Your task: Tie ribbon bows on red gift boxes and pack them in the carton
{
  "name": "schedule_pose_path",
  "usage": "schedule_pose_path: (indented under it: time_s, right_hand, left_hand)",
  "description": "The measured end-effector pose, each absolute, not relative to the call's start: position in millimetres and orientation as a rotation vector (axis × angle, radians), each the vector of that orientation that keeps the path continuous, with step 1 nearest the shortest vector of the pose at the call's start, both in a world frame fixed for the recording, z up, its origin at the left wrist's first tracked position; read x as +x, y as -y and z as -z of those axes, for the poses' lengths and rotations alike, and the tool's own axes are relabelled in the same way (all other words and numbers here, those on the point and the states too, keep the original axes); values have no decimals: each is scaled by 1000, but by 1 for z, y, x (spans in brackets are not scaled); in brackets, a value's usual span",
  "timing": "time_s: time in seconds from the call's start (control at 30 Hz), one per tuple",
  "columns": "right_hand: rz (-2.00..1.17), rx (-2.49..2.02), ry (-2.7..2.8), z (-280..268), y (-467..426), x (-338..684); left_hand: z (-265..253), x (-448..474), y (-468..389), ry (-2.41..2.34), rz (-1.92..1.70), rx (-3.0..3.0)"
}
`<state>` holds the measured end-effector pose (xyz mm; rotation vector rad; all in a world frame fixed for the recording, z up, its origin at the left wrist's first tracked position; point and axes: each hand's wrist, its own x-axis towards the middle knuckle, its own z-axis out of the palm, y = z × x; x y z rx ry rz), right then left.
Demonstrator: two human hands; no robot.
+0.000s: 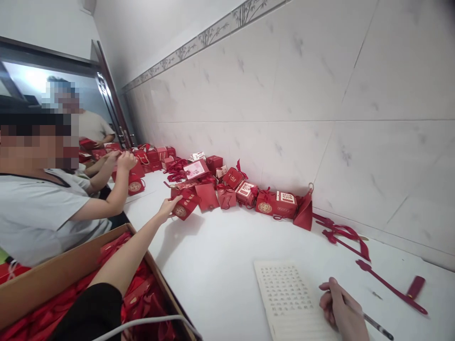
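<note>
My left hand (168, 208) reaches out across the table, its fingers closed on the edge of a red gift box (185, 204) with a round gold emblem. The box is held tilted, close to other red boxes. At the lower right, my right hand (341, 310) is curled around a dark pen (378, 327), whose end points down to the right. Beside that hand lies a sheet of paper (284, 289) with rows of handwriting; its lower lines are blank.
A row of red boxes (272, 204) lines the tiled wall. Dark red straps (391, 286) lie at right. A cardboard box (161, 279) of red items stands at lower left, with a white cable (149, 319) across it. Two people, one seated in a white shirt (42, 213), handle red packaging.
</note>
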<state>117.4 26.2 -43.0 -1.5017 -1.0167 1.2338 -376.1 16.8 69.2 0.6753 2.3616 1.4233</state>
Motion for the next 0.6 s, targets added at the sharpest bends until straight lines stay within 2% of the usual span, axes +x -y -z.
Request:
schedule_pose_path:
  time_s: [0.27,0.43,0.6]
  right_hand:
    - [-1189,-1494,1207,58,-27,129]
    - [-1182,-1512,1274,58,-26,135]
    - [-1116,-1547,1326,49,-21,134]
  left_hand:
    - [-91,-378,115,-1596,-1816,290]
    - [-91,-389,203,-1799,-1756,357]
    - [-77,-423,276,-2419,-1499,491]
